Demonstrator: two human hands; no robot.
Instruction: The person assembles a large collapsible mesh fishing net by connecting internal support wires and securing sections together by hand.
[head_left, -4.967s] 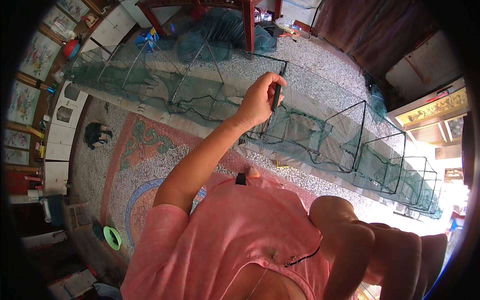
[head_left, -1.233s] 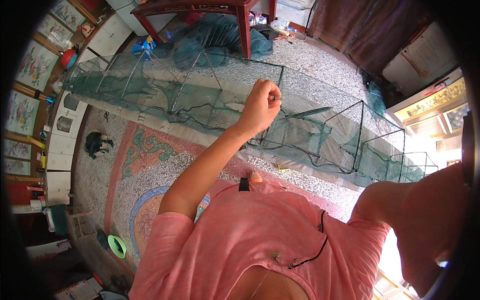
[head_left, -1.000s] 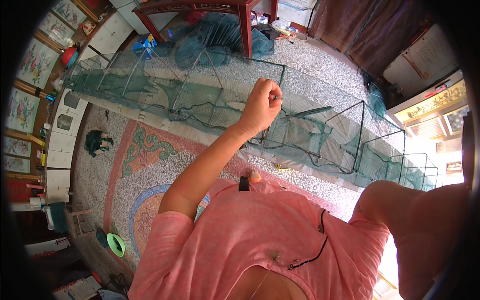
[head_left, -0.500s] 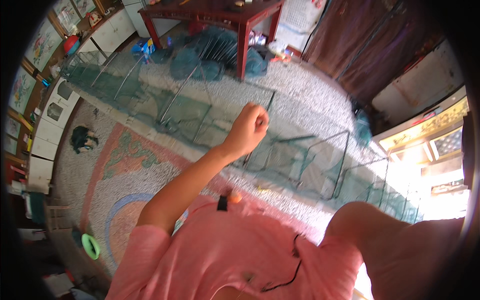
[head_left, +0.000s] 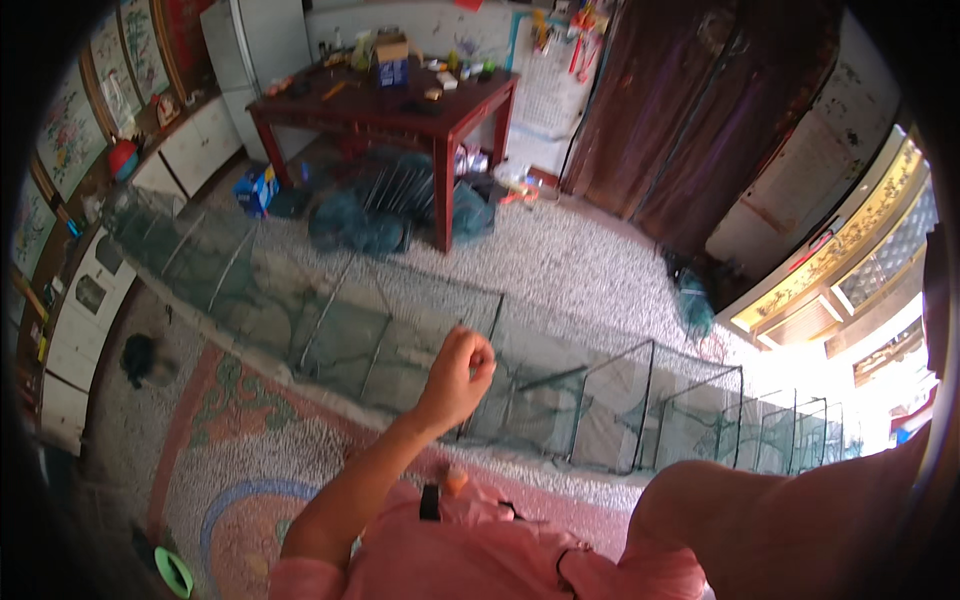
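A long green mesh net trap [head_left: 400, 345] with dark rectangular wire frames stretches across the floor from far left to the right. My left hand [head_left: 462, 375] is closed in a fist over the middle of it, where one dark frame bar [head_left: 498, 312] runs into the grip. To the right of that hand several frames [head_left: 648, 400] stand upright with mesh between them. My right arm [head_left: 760, 510] reaches out toward the right edge. The right hand itself is out of sight.
A dark red table [head_left: 400, 115] carries boxes and small items, with bundled green nets [head_left: 360, 215] beneath. Blue box [head_left: 256, 190] beside it. White cabinets [head_left: 90, 290] line the left. A small dark shape [head_left: 140, 358] lies on the floor; a green-rimmed item [head_left: 173, 572] is lower left.
My view has tilted up, so more of the table and brown door shows. The left fist stays closed at the same frame bar. My right arm is still stretched to the right.
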